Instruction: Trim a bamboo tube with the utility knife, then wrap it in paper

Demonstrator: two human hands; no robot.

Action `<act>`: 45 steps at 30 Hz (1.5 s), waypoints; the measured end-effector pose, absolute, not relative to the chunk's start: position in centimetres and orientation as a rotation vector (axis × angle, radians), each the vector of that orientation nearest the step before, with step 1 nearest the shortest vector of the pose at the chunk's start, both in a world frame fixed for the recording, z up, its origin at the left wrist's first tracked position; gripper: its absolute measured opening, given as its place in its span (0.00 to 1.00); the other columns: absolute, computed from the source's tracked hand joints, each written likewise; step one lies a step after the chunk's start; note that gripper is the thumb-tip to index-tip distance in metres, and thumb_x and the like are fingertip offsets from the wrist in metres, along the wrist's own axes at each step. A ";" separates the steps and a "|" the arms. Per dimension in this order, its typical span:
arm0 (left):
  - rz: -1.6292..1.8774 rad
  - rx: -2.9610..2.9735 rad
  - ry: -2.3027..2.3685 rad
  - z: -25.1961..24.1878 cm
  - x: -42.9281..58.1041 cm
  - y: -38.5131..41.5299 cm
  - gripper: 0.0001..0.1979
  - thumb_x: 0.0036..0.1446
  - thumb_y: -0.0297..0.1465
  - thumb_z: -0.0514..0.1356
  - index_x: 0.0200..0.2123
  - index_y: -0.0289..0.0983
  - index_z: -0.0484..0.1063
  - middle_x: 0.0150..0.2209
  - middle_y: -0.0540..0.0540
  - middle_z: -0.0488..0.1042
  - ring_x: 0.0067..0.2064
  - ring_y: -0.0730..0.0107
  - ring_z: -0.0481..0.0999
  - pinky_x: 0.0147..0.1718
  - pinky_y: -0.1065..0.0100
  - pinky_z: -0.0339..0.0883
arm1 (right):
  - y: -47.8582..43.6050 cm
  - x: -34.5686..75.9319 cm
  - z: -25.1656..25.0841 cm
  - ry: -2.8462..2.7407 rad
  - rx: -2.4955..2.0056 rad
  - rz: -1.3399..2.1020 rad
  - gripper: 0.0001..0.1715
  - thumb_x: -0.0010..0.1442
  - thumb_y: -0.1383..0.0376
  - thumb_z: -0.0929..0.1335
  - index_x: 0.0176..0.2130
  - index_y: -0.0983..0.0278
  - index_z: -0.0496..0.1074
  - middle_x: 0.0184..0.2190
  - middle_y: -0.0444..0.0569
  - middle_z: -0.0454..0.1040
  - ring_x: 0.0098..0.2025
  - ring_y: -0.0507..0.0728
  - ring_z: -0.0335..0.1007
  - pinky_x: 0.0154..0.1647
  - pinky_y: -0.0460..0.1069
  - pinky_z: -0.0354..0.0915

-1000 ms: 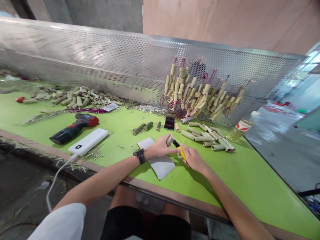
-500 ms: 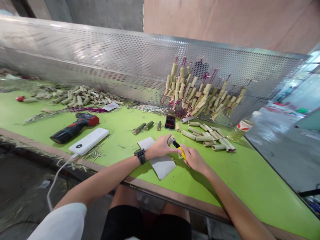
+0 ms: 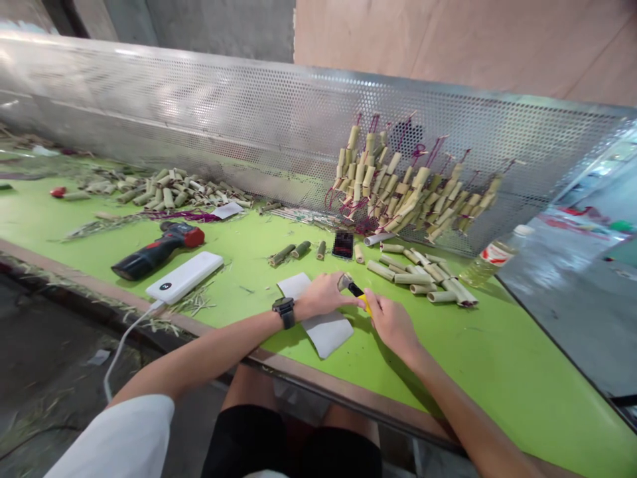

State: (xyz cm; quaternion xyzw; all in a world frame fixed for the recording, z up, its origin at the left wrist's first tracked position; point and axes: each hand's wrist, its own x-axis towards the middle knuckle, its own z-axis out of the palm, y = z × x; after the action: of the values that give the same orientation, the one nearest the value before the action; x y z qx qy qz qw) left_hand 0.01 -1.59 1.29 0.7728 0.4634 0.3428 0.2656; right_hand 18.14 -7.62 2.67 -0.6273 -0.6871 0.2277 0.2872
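While the left hand pinches a mostly hidden bamboo piece over the bench in the head view, presumably to steady it, the right hand has its grip clenched round the yellow cutter, likely for control. Pale sheet lies below the left hand; loose tubes lie beyond the right, probably kept clear.

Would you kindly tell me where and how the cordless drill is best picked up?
I'd grip the drill around the middle of its long black handle, coming from above with the left hand once free. It lies on the green table with the handle angled toward the near left, and the white power bank sits close on its near side, so a low approach there looks cramped.
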 end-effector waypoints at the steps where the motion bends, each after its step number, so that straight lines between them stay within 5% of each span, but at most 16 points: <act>1: 0.985 2.028 1.304 1.2 0.3 -1.6 0.19 0.58 0.46 0.63 0.24 0.38 0.66 0.21 0.53 0.67 0.23 0.72 0.61 0.23 0.68 0.49 | -7.7 17.8 2.7 -1.782 -1.674 0.640 0.43 0.63 0.31 0.49 0.23 0.59 0.65 0.15 0.48 0.65 0.16 0.55 0.62 0.17 0.49 0.54; 4: 0.987 2.023 1.268 1.2 0.8 -1.5 0.16 0.58 0.41 0.63 0.24 0.38 0.67 0.22 0.52 0.69 0.25 0.72 0.64 0.25 0.69 0.53 | -7.8 17.3 2.9 -1.686 -1.617 0.679 0.44 0.62 0.30 0.49 0.25 0.59 0.65 0.16 0.48 0.67 0.17 0.55 0.64 0.18 0.49 0.58; 14: 1.029 1.962 1.264 1.1 -0.2 -0.5 0.26 0.46 0.52 0.69 0.36 0.38 0.67 0.26 0.54 0.64 0.28 0.71 0.63 0.25 0.70 0.53 | -6.1 19.3 1.9 -1.758 -1.543 0.654 0.43 0.62 0.30 0.52 0.22 0.60 0.64 0.15 0.47 0.67 0.17 0.54 0.63 0.19 0.48 0.55; 24: 0.912 1.946 0.968 1.9 -0.3 -1.3 0.15 0.50 0.37 0.65 0.39 0.38 0.69 0.30 0.54 0.68 0.30 0.72 0.65 0.29 0.70 0.58 | -5.6 19.9 1.6 -1.883 -1.558 0.680 0.45 0.63 0.30 0.49 0.19 0.60 0.63 0.13 0.46 0.64 0.15 0.53 0.60 0.17 0.48 0.52; 33: 0.868 1.998 0.994 1.4 -0.3 -0.9 0.29 0.43 0.50 0.73 0.41 0.37 0.69 0.28 0.55 0.66 0.29 0.72 0.62 0.27 0.69 0.54 | -5.6 20.1 1.6 -1.929 -1.596 0.747 0.44 0.66 0.33 0.51 0.17 0.60 0.61 0.12 0.43 0.60 0.14 0.50 0.54 0.18 0.48 0.49; 39: 0.869 2.057 1.057 2.0 -0.3 -1.1 0.28 0.44 0.53 0.72 0.32 0.37 0.67 0.25 0.55 0.65 0.28 0.73 0.61 0.26 0.69 0.51 | -5.7 20.0 1.5 -1.948 -1.592 0.739 0.44 0.67 0.34 0.51 0.17 0.60 0.60 0.12 0.42 0.57 0.14 0.50 0.51 0.18 0.48 0.47; 45: 0.892 2.112 1.094 2.1 -0.5 -1.0 0.28 0.44 0.54 0.71 0.33 0.38 0.66 0.25 0.56 0.65 0.27 0.73 0.60 0.25 0.69 0.50 | -5.6 20.1 1.0 -1.935 -1.574 0.738 0.43 0.66 0.33 0.50 0.17 0.59 0.59 0.12 0.40 0.53 0.14 0.50 0.47 0.17 0.48 0.43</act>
State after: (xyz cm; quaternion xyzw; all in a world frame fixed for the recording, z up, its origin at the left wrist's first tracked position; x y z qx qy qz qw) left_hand -0.50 -1.00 2.12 0.7943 0.4112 0.3352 0.2961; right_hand 20.08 -5.59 1.04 -0.5831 -0.7168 0.2735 0.2671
